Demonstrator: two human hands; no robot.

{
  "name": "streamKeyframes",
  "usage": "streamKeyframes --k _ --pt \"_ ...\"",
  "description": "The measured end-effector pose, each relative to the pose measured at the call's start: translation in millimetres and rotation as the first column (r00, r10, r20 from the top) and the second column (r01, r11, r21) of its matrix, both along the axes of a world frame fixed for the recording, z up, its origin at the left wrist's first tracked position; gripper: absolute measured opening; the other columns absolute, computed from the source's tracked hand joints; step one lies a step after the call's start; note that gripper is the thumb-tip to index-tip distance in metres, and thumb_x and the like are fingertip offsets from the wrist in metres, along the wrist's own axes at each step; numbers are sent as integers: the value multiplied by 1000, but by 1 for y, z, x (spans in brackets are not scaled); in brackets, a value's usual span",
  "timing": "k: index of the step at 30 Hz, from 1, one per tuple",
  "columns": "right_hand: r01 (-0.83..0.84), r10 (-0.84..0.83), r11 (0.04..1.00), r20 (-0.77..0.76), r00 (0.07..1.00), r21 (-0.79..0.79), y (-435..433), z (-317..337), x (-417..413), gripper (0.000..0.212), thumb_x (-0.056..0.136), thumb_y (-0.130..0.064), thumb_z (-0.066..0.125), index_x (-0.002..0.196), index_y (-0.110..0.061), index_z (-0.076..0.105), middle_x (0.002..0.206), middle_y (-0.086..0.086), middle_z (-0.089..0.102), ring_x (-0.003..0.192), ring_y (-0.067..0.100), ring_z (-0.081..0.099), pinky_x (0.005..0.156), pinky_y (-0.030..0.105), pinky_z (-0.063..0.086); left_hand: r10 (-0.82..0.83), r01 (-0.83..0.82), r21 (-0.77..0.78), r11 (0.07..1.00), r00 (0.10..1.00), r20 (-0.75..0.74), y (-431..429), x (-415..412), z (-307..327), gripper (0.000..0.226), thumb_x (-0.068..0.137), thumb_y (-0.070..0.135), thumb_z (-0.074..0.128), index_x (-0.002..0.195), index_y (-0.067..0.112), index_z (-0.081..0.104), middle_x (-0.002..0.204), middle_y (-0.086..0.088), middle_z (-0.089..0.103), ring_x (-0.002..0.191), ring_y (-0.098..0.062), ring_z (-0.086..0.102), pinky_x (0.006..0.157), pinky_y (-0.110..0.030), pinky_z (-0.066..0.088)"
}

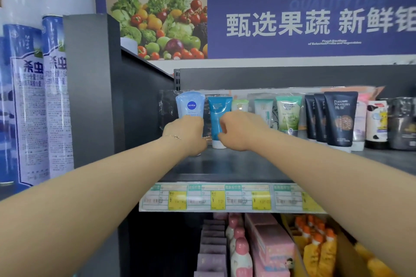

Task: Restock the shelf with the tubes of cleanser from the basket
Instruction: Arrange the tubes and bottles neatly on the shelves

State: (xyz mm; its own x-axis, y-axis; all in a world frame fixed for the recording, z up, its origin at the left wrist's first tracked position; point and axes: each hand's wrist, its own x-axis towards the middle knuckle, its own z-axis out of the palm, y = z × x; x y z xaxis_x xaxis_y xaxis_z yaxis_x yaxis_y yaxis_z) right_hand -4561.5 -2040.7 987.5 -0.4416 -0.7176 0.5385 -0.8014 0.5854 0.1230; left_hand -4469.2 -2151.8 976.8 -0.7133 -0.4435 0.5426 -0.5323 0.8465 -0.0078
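Both arms reach up to the dark shelf [225, 164], near its left end, where the row of cleanser tubes starts beside the upright side panel. The left hand [186, 132], a thin bracelet [174, 136] at its wrist, covers the lower half of a pale blue tube [191, 104] that stands cap down at the back of the shelf. The back of the hand faces the camera, so its fingers are hidden, but they appear to be wrapped round the tube. Just to its right stands a bright blue tube [217, 117], also cap down. The right hand [238, 129] has its fingers curled tight and pinches this tube at its right edge.

Further along the back of the shelf stand a green tube [288, 112] and 3 dark tubes [340, 117] toward the right end. The front of the shelf is bare, and price labels [207, 197] line its front edge. Pink bottles [238, 252] and orange pouches [315, 247] fill the level below. Tall spray cans [27, 96] stand left of the side panel, and a blue banner [292, 22] with vegetables hangs on the wall above.
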Motion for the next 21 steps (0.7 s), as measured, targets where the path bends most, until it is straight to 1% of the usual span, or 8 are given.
streamKeyframes --k 5,7,9,11,13,16,17,21 --pt "44 -45 999 -49 998 -29 39 3 3 14 89 -29 48 97 -20 55 106 4 62 90 28 58 69 31 41 -91 90 -85 992 996 -10 30 18 3 18 91 37 52 93 23 41 89 1 47 79 -24 50 69 -33 41" --pt "36 -38 999 -65 997 -35 57 5 8 12 89 -27 48 95 -20 54 104 4 61 94 28 59 71 32 41 -103 101 -114 988 995 -12 43 22 3 19 90 38 51 92 23 41 89 1 49 78 -24 51 67 -32 42" --pt "3 -7 998 -75 997 -56 76 7 14 8 90 -27 48 88 -20 49 95 2 56 89 28 57 70 32 40 -119 116 -145 983 993 -9 59 23 2 20 91 39 49 90 21 40 90 0 53 77 -24 51 66 -31 42" --pt "-18 11 997 -97 995 -70 94 6 18 11 91 -29 46 85 -20 47 94 3 56 82 26 50 69 31 38 -140 137 -155 978 990 -12 77 24 1 19 91 38 47 89 21 39 92 -1 53 77 -25 50 67 -30 41" --pt "-21 10 997 -140 990 -75 111 4 18 14 92 -31 44 84 -21 46 98 5 62 80 26 49 68 32 37 -149 145 -156 977 989 -17 98 26 -1 17 91 36 46 90 20 41 95 -2 56 80 -27 52 67 -31 40" --pt "-38 25 997 -175 984 -70 139 -3 18 16 94 -33 43 83 -21 45 102 7 64 91 30 58 68 33 38 -155 151 -182 972 988 -9 128 27 -7 24 91 38 48 103 17 50 106 -4 61 94 -30 58 73 -34 45" --pt "-53 39 996 -184 982 -75 149 -6 19 16 94 -33 43 84 -21 45 102 7 64 93 31 59 69 33 39 -166 161 -187 969 986 -12 138 27 -10 25 90 39 48 103 18 50 106 -4 61 94 -30 59 73 -34 46" --pt "-136 105 984 -238 966 -116 201 -26 20 17 94 -33 41 84 -20 45 94 3 61 87 29 61 69 35 46 -229 223 -201 954 973 -4 190 26 -29 22 90 40 47 99 20 47 95 -2 58 80 -26 53 68 -34 45"
